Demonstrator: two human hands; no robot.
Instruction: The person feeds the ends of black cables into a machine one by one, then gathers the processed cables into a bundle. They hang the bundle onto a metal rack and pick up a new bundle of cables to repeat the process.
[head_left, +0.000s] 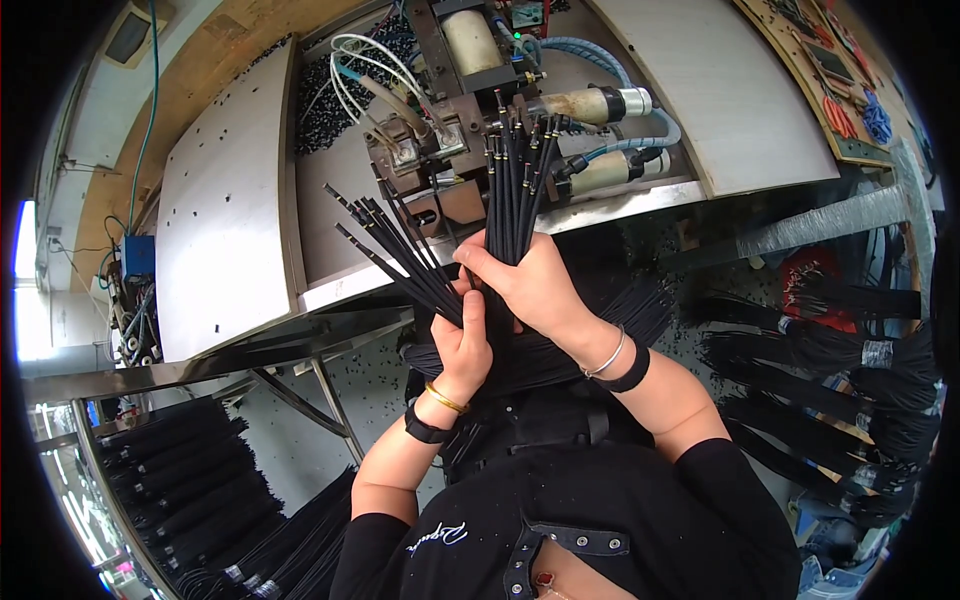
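- The left hand (462, 345) was closed around the lower part of a fan of black cables (395, 250), which splayed up and to the left with their metal tips well apart from one another.
- The right hand (530, 285) was pinched around a second, upright bundle of cables (515, 185), its fingers (480, 262) pressed together at the front; the tips of this bundle stood just beside the machine (450, 150) on the worktop (640, 200).
- Both hands met at the middle of the view, touching, above a thick mass of loose cables (560, 350) lying across the lap.
- Risk, as a judgement: the splayed fan was held only at its base, so a slackened grip could let single cables slide down into the loose mass and be lost among them.
- The upright tips stood at uneven heights; presented so, some could miss the machine's opening or bend against its metal block.
- The white tubes (370, 70) and the two cylinders (600, 105) crowded the approach, and a cable tip could snag there.
- Fingers near the machine's working parts could be nipped if the bundle was pushed in too far.
- Further taped bundles (850, 350) hung at the right, well apart.
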